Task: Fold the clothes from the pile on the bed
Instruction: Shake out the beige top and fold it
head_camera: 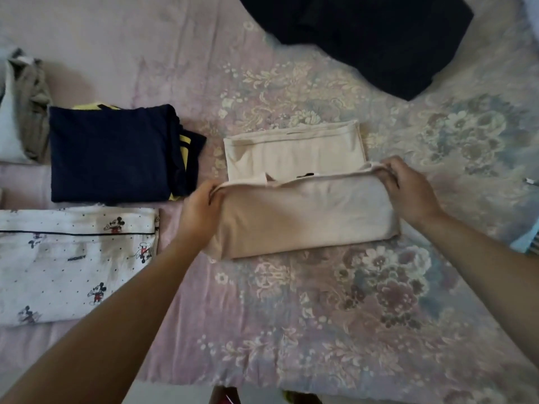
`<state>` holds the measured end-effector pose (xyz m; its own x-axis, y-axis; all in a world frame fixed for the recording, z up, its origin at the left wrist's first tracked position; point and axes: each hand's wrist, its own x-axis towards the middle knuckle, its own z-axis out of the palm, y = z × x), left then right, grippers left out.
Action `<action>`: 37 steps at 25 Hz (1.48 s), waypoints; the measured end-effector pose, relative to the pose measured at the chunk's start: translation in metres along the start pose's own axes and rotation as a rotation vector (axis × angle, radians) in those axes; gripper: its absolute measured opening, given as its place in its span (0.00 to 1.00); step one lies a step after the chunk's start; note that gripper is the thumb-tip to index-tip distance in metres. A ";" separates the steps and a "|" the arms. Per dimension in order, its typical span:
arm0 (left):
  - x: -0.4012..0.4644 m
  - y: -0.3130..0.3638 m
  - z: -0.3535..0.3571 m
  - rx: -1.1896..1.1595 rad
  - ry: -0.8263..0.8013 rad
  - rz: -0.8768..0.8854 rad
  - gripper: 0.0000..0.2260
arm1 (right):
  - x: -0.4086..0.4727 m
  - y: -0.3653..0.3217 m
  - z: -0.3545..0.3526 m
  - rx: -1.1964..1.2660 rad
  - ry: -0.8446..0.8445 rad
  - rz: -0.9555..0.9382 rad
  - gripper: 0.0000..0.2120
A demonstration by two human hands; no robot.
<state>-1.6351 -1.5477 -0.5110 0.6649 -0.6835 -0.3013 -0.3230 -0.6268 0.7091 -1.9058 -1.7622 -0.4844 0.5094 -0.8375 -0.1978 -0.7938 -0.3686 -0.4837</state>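
Beige garment (303, 217) lies long axis left–right; left hand (198, 211) and right hand (408, 191) each grip one end of its raised fold — unfolded half lies far.

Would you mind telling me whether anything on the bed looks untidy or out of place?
The navy garment is folded unevenly: a yellow-striped part sticks out at its right edge. The olive garment at far left lies crumpled.

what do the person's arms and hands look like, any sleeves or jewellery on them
Both forearms are bare as far as the frame shows: no sleeves or cuffs in view. The left hand and right hand wear no gloves, and no watch, bracelet or ring is visible. The fingers are partly hidden in cloth.
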 end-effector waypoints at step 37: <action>0.007 -0.056 0.041 0.899 -0.167 0.930 0.22 | 0.011 0.057 0.052 -0.711 -0.179 -0.547 0.24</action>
<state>-1.6406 -1.5329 -0.5789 -0.1206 -0.9913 -0.0522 -0.9921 0.1185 0.0413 -1.9281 -1.7714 -0.5590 0.8717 -0.4193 -0.2537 -0.4136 -0.9071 0.0783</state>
